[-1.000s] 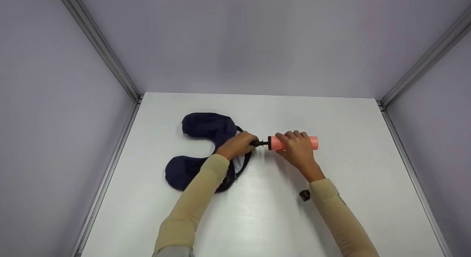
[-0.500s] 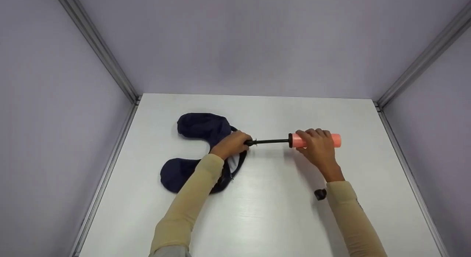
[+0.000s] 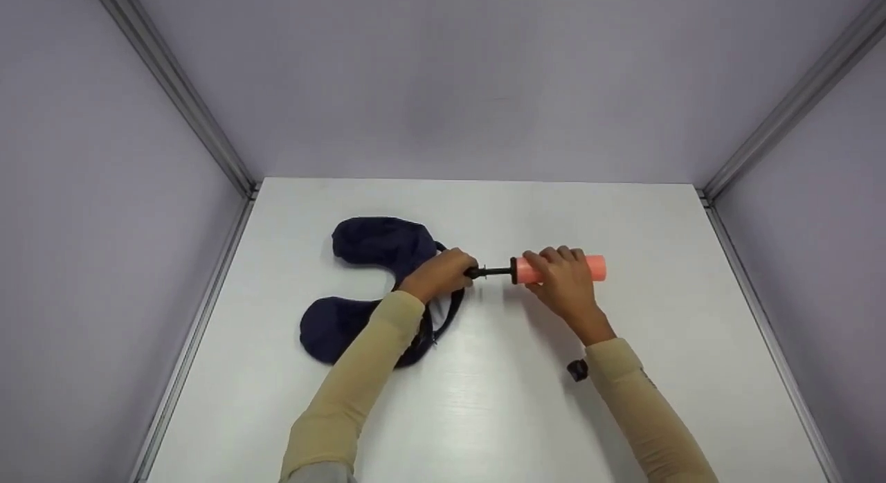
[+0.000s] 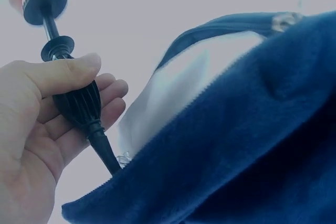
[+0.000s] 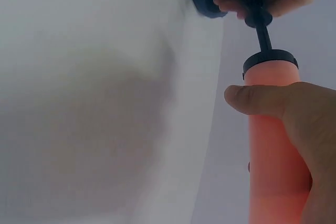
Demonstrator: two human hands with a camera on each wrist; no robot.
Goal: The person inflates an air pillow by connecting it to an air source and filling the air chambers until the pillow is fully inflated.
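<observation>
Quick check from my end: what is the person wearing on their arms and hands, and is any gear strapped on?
Both arms wear close-fitting beige sleeves that run down to the wrists. The left hand and right hand are bare, with no gloves or rings visible. A small black device sits at the right wrist, beside the cuff. No cables or clear markings show.

Both arms stretched forward from near, sleeved to the wrists. Left hand (image 3: 443, 274) curled, thumb on top, fingers (image 4: 107, 100) wrapped beneath. Right hand (image 3: 564, 284) just right of it, clasped, thumb across.
</observation>
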